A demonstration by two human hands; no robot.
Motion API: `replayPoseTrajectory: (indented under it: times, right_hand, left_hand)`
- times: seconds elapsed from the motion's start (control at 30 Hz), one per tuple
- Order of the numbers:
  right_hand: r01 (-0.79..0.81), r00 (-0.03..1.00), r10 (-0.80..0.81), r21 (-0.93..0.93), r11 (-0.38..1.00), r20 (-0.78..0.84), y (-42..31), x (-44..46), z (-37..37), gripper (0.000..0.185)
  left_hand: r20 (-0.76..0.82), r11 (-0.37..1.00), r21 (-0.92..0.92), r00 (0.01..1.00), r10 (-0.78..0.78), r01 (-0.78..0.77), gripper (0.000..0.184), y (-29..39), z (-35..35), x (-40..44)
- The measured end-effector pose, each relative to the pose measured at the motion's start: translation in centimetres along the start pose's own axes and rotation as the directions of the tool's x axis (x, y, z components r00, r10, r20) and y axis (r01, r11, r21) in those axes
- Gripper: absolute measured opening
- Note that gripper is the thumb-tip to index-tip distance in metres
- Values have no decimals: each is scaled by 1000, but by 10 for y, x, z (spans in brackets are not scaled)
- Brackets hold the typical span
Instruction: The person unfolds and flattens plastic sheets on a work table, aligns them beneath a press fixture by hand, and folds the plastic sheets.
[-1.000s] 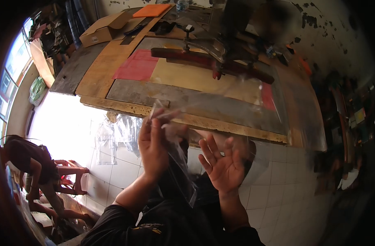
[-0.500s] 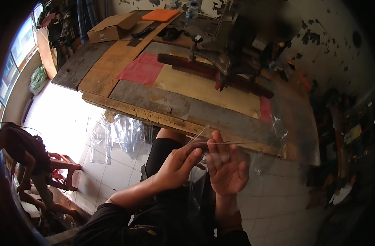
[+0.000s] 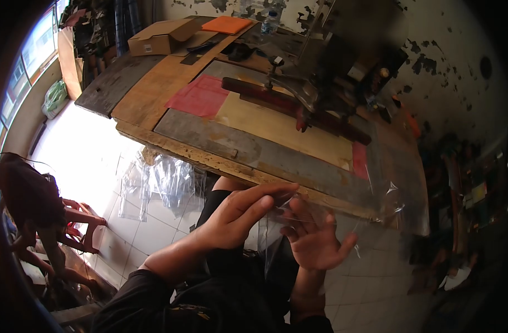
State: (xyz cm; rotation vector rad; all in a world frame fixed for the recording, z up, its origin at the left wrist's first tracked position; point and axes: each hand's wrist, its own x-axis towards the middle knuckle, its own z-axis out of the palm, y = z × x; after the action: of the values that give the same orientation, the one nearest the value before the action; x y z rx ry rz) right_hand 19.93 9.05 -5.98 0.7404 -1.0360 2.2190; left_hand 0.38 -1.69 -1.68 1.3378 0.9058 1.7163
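My left hand [image 3: 234, 219] reaches in from the left with its fingers stretched out, their tips against a clear plastic sheet [image 3: 272, 236]. Palm up, my right hand [image 3: 318, 244] has its fingers apart and its thumb out, under and beside the same film. The plastic hangs down between my hands and seems to spread right, where creases [image 3: 395, 206] catch the light; its exact outline is hard to see. Just beyond the hands is the front edge of the worktable [image 3: 254, 172].
On the table stand a press-like machine with a long dark red bar [image 3: 298, 111], a yellow panel [image 3: 282, 130], pink patches [image 3: 195, 95], a cardboard box [image 3: 162, 38] and a bottle [image 3: 269, 23]. Clear plastic pieces [image 3: 170, 180] hang below its edge. Another person [image 3: 29, 188] is at left beside a red stool [image 3: 84, 225].
My left fingers have straightened out from a closer grip on the film. My right hand has dropped slightly and moved right, its fingers spreading. The other person has shifted a little.
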Motion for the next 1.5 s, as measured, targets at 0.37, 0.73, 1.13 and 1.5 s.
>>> replayPoseTrajectory:
  times: [0.37, 0.73, 1.13, 1.5]
  right_hand:
    - [22, 1000, -22, -35, 999, 20, 1, -18, -2, 94]
    - [-8, 1000, 3, -231, 973, -20, -4, -11, 2, 94]
    - [-71, 962, -12, -294, 953, -272, -13, -29, -4, 104]
    - [-202, 921, -14, -506, 839, -390, -14, -19, 6, 126]
  left_hand:
    - [-3, 959, 280, 998, 56, -53, 16, 16, 3, 13]
    - [-101, 926, 378, 993, 54, -12, 27, 11, 5, 5]
    - [74, 975, 130, 978, -193, 182, 61, -8, 1, -3]
    - [132, 893, -422, 985, -108, 155, 59, -52, -8, -10]
